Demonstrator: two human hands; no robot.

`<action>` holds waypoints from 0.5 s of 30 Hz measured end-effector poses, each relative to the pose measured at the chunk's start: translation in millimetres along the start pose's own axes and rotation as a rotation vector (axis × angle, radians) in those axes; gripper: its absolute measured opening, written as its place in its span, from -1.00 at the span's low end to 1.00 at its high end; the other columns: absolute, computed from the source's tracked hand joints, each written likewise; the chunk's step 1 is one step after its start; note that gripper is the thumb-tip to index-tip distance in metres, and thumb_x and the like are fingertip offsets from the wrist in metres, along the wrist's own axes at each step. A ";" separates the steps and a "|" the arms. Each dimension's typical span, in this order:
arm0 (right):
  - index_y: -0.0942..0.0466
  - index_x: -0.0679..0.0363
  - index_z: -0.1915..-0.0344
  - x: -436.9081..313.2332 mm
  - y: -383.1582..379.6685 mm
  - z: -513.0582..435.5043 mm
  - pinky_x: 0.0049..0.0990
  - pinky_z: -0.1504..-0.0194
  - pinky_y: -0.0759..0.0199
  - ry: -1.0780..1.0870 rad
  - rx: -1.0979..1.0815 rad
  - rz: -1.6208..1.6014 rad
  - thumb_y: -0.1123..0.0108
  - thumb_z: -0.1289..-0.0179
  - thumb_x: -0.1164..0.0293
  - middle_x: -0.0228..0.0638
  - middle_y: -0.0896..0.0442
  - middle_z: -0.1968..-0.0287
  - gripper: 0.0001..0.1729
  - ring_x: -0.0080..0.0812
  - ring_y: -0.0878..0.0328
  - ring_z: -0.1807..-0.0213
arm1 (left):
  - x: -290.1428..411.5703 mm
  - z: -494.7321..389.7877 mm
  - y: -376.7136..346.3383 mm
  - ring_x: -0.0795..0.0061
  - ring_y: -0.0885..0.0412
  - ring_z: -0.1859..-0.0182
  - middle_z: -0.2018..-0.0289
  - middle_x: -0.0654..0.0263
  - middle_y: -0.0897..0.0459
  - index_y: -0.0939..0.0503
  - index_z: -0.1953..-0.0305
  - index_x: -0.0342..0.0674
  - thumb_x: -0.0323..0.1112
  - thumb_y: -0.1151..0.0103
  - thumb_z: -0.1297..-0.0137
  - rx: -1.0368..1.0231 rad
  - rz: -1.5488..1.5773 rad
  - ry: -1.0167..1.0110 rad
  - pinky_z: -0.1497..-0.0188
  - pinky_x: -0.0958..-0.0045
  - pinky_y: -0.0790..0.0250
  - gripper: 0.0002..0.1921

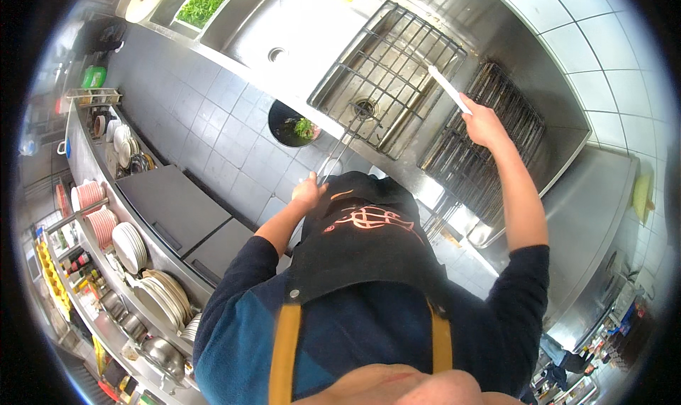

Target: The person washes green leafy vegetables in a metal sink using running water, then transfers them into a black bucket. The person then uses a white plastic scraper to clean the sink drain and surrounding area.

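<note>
A black wire rack (387, 78) lies tilted over a metal sink basin with a drain (365, 107). My left hand (310, 190), low by the black apron (362, 235), is closed on a thin metal rod or handle that runs up to the rack's near edge; whether the two are joined I cannot tell. Out to the right, my right hand (481, 120) grips a white-handled tool (449, 89), its far tip over the rack's right part. Its working end is hard to make out. Beside the basin, a stack of dark, stained wire racks (489, 139) stands below my right forearm.
A second sink (276, 54) is at the upper left, beside a container of chopped greens (205, 5). A round black bin (294, 124) with green scraps stands on the tiled floor. Shelves with stacked plates (129, 247) run along the left. A metal counter (585, 203) is at right.
</note>
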State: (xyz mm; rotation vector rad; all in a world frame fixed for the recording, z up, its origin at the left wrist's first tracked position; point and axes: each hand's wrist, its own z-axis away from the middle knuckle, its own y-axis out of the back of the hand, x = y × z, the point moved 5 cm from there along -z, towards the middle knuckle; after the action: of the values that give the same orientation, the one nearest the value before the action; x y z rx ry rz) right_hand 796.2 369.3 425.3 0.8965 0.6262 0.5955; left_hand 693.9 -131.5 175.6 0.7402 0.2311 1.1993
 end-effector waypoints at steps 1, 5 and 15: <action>-0.37 -0.19 -0.52 1.3 8.1 6.7 -0.06 -0.24 -0.50 0.066 0.006 -0.010 -0.14 -0.48 0.32 0.18 -0.68 -0.10 -0.37 0.18 -0.65 -0.13 | 0.6 0.1 0.7 -0.19 -0.73 0.00 0.12 -0.19 -0.75 -0.35 -0.22 -0.29 0.24 -0.12 -0.45 0.003 -0.006 -0.008 -0.06 -0.08 -0.53 -0.32; -0.35 -0.10 -0.53 18.1 35.8 0.2 -0.07 -0.24 -0.49 0.004 0.168 -0.002 -0.11 -0.50 0.34 0.17 -0.67 -0.13 -0.37 0.17 -0.64 -0.16 | 2.1 0.9 2.8 -0.20 -0.72 -0.01 0.09 -0.22 -0.74 -0.33 -0.24 -0.32 0.21 -0.12 -0.46 0.013 0.007 -0.013 -0.09 -0.08 -0.53 -0.32; -0.28 -0.18 -0.57 4.8 -4.5 4.3 -0.01 -0.12 -0.56 -0.077 0.050 0.021 -0.09 -0.49 0.33 0.20 -0.71 0.00 -0.33 0.19 -0.69 -0.04 | -1.3 -3.5 -2.4 -0.24 -0.71 -0.03 0.07 -0.26 -0.73 -0.35 -0.19 -0.35 0.18 -0.15 -0.44 0.002 0.012 -0.023 -0.11 -0.09 -0.52 -0.33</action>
State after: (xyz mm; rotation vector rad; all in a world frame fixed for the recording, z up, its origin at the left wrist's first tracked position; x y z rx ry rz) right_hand 803.5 368.2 422.4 0.9697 0.5648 0.5634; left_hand 693.4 -131.8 171.3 0.7580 0.2090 1.2009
